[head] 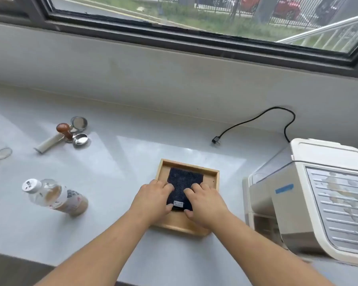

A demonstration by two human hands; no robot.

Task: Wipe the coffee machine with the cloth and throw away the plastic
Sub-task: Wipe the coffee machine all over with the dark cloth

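- My left hand lies palm down, fingers spread forward, thumb tucked toward the right.
- My right hand mirrors it, just beside, thumb pointing left.
- Both my bare forearms reach forward, converging.

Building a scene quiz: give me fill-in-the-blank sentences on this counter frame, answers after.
1. Both hands rest on the dark cloth, which lies in a wooden ____.
2. The coffee machine stands to the ____ of the tray.
3. The plastic bottle has a ____ cap.
4. The black power cord's plug lies loose on the ____.

Answers: tray; right; white; counter
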